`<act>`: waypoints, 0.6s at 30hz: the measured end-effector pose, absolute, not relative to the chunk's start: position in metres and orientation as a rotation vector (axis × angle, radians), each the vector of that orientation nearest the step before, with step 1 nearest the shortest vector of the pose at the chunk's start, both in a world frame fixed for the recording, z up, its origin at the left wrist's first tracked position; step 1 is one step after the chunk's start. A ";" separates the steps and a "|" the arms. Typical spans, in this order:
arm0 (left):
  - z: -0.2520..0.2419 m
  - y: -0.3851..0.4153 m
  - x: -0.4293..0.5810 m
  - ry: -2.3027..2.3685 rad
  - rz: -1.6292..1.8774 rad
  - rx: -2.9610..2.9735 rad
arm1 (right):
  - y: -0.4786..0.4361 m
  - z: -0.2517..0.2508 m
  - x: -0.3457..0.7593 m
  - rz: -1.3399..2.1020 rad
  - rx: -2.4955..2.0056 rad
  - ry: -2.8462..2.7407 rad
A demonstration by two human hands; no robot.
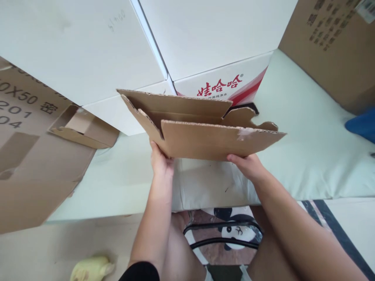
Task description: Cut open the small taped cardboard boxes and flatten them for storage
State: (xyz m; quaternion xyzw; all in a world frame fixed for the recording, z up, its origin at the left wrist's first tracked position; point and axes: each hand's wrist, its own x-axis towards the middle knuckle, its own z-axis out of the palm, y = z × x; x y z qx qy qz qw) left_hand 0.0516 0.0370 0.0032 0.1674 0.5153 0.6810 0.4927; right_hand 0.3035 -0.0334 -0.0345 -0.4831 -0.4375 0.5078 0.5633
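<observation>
Brown corrugated box between hands

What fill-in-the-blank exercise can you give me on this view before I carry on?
1. The left hand and right hand hold the brown box, whose top is ____, not closed.
2. The large characters on the white box are coloured ____.
3. The blue object is cut off by the picture's ____ edge.
4. The object at the picture's bottom left is mainly coloured ____.

Missing words: open; red; right; yellow.
</observation>
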 end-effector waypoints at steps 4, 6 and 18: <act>0.003 0.036 0.051 1.437 1.660 0.397 | -0.033 -0.033 0.300 1.163 -1.145 -0.958; -0.002 0.037 0.047 1.440 1.632 0.453 | -0.032 -0.031 0.299 1.163 -1.155 -0.879; -0.010 0.045 0.040 1.244 1.636 0.425 | -0.032 -0.004 0.313 1.264 -1.123 -0.780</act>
